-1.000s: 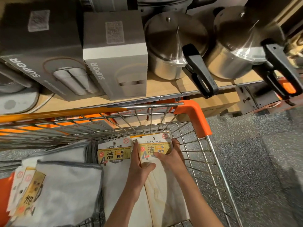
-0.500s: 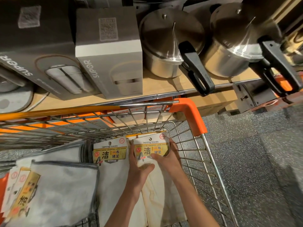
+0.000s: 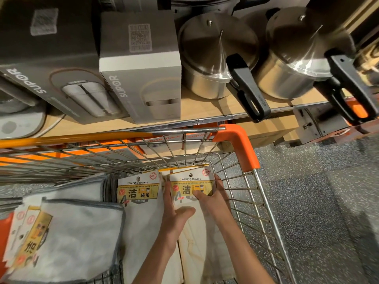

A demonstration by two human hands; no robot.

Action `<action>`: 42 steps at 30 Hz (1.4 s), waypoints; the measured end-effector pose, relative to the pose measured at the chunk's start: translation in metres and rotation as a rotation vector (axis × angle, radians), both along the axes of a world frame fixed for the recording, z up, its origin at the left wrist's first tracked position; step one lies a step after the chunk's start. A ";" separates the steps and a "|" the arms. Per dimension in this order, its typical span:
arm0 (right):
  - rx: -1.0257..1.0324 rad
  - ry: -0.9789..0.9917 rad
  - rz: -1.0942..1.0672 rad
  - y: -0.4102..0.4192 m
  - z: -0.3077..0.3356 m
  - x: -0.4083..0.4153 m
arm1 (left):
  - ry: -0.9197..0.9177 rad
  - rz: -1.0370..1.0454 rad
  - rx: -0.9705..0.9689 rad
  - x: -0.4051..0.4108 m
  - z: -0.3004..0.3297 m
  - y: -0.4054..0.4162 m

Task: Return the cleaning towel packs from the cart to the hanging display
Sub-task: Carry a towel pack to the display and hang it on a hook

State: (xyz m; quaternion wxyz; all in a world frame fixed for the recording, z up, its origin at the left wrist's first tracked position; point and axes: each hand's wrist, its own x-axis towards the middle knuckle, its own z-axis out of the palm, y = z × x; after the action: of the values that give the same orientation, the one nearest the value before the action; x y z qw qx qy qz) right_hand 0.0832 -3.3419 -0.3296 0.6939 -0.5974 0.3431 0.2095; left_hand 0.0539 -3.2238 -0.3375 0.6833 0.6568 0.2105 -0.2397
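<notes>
Store aisle with a speckled grey floor [image 3: 320,201] on the right, and a wooden shelf [image 3: 205,111] ran across the far side. On that shelf sat two grey boxes printed "SUPOR", a dark one [image 3: 47,64] at far left and a lighter one [image 3: 141,68] beside it with a QR code on top. To their right stood two steel pressure cookers [image 3: 217,56] with black handles.

Near side was a wire cart [image 3: 246,193] with an orange corner guard [image 3: 238,144]. Inside it, two white packs stood side by side at the far end, both headed "Cleaning towels" with a yellow band of Chinese characters, a big "洁" and a large "4" below. The left pack [image 3: 139,193] sat untouched. The right pack [image 3: 190,187], in the cart's far right corner, was the one being handled. More grey towel packs [image 3: 67,238] lay at the near left, their yellow labels too blurry to read.

Both forearms reached in from the near edge. The left hand [image 3: 174,212] had its fingers along the right pack's left edge, thumb across the front below the label. The right hand [image 3: 213,195] gripped the pack's right edge, fingers wrapped behind, thumb pressed on the yellow band.
</notes>
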 end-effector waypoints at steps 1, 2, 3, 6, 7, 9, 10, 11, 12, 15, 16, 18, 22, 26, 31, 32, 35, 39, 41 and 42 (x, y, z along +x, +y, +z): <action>-0.007 0.014 0.000 0.000 -0.001 0.000 | 0.003 0.005 -0.004 0.000 0.001 0.000; -0.014 0.024 0.003 -0.001 0.000 0.000 | 0.003 0.010 -0.003 -0.001 0.001 0.001; -0.020 0.025 0.003 -0.001 0.001 0.000 | 0.001 0.013 0.002 -0.001 0.002 0.001; -0.010 0.009 0.024 -0.003 0.000 0.001 | 0.009 0.021 0.000 -0.001 0.002 0.000; -0.008 0.005 0.046 -0.004 0.001 0.001 | 0.014 0.024 -0.003 -0.001 0.002 -0.001; -0.020 -0.004 0.089 -0.003 0.001 0.001 | 0.007 0.027 -0.003 -0.002 0.001 -0.002; -0.018 -0.005 0.101 -0.002 0.001 0.001 | 0.003 0.031 -0.003 -0.003 0.000 -0.002; -0.024 0.002 0.118 -0.001 0.001 0.002 | 0.005 0.037 -0.004 -0.003 -0.001 -0.001; -0.037 0.020 0.138 0.000 0.001 0.003 | 0.007 0.043 -0.006 -0.002 -0.002 -0.001; -0.052 0.086 0.190 0.000 0.001 0.010 | 0.001 0.064 -0.011 -0.001 -0.002 0.000; -0.056 0.108 0.213 -0.002 0.000 0.012 | 0.005 0.070 -0.017 0.000 -0.003 -0.001; -0.059 0.152 0.257 -0.005 0.000 0.015 | 0.014 0.078 -0.035 -0.002 -0.003 -0.001; -0.126 0.160 0.293 -0.008 -0.001 0.020 | 0.011 0.091 -0.059 -0.002 0.000 -0.001; -0.071 0.128 0.303 -0.007 -0.001 0.019 | 0.006 0.113 -0.069 0.000 -0.003 -0.001; 0.018 0.027 0.232 -0.010 -0.002 0.011 | 0.015 0.117 -0.074 -0.003 -0.008 -0.002; 0.008 -0.006 0.200 -0.011 -0.003 0.009 | 0.021 0.120 -0.080 -0.003 -0.008 -0.003; 0.026 -0.098 0.114 -0.012 -0.006 0.006 | 0.031 0.112 -0.092 -0.003 -0.010 -0.003; -0.047 -0.165 0.175 -0.014 -0.007 0.005 | 0.027 0.093 -0.081 -0.003 -0.009 -0.003; -0.164 -0.202 0.202 -0.014 -0.009 0.005 | 0.025 0.091 -0.076 -0.003 -0.010 -0.002; -0.189 -0.209 0.217 -0.014 -0.009 0.005 | 0.025 0.095 -0.074 -0.003 -0.011 -0.003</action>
State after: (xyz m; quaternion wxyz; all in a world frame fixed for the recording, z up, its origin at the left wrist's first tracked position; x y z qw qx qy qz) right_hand 0.0886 -3.3555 -0.3383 0.6399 -0.7120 0.2207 0.1867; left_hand 0.0511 -3.2264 -0.3480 0.7150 0.6174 0.2408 -0.2227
